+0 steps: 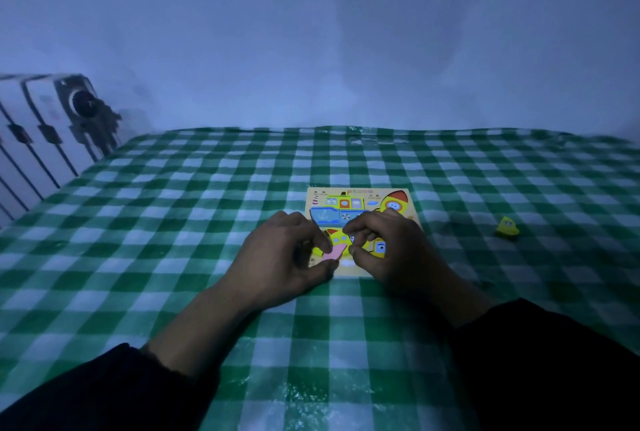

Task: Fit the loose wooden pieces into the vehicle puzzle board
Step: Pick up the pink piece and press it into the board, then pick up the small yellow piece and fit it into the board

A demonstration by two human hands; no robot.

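The pink piece [334, 252] sits tilted over the near-left part of the vehicle puzzle board [360, 193], pinched by the left hand [277, 264]. The right hand [388, 247], fingers curled, steadies it from beside; whether it grips is unclear. To seat it well, turn it to match its recess, then press flat. A yellow piece [506, 227] lies on the checked counter [173, 223], well right of the board.
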